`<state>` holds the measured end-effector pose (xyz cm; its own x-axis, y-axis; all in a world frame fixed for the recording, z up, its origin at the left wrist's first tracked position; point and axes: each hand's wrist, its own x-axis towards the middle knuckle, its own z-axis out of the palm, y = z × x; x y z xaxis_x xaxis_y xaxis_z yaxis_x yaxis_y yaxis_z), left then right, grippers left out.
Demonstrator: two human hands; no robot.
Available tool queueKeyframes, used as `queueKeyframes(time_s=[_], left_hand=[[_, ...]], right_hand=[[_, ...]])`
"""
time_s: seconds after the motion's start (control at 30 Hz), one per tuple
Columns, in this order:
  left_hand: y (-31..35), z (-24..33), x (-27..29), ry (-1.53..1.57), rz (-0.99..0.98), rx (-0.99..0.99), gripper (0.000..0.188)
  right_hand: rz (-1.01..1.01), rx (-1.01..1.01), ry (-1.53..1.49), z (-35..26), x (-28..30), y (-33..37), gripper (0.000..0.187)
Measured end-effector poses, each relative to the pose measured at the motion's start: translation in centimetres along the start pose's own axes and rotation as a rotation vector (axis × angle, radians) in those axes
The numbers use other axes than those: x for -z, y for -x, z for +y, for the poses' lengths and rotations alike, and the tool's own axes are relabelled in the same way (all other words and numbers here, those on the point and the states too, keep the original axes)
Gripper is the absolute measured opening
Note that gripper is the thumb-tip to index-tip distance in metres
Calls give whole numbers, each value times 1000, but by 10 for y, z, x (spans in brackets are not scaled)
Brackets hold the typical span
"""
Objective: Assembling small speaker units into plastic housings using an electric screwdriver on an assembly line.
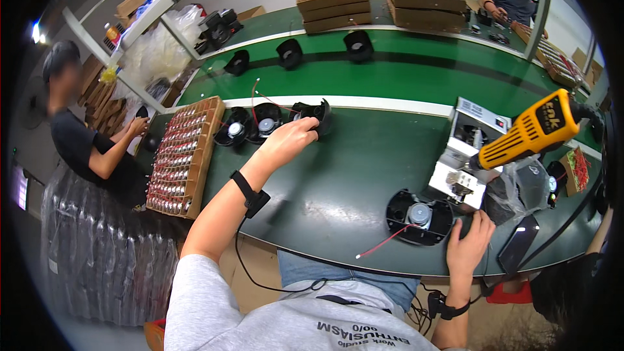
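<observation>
My left hand (290, 140) reaches forward across the bench, its fingers closed on the edge of a black speaker housing (323, 119). Beside that housing stand two similar ones, each with a round silver speaker: one in the middle (266, 121) and one at the left (234, 131). Nearer to me lies another open housing (402, 221) with a silver speaker and a red-white wire trailing toward the bench edge. My right hand (470, 244) rests just right of it, thumb and fingers curled around a small dark thing I cannot make out.
A yellow-and-black power tool (533, 129) leans over a white metal fixture (458, 185). A phone (519, 244) lies at the right edge. At the left is a cardboard tray of speakers (185, 156). More housings (289, 54) sit on the green belt (403, 58). Two other people work nearby.
</observation>
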<state>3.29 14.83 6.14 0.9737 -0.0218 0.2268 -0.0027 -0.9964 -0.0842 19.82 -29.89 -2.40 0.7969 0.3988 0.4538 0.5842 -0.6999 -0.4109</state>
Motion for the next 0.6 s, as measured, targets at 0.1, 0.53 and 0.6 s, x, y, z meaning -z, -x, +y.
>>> queueKeyframes(time_s=[0.1, 0.53, 0.6], left_hand=[[10, -13, 6, -46, -20, -19, 12], [-7, -5, 78, 203, 57, 204, 14], [-13, 3, 92, 252, 69, 179, 20]], right_hand=[[14, 11, 38, 4, -2, 4, 44], [218, 42, -39, -8, 0, -3, 21], [314, 246, -239, -17, 20, 21, 11]])
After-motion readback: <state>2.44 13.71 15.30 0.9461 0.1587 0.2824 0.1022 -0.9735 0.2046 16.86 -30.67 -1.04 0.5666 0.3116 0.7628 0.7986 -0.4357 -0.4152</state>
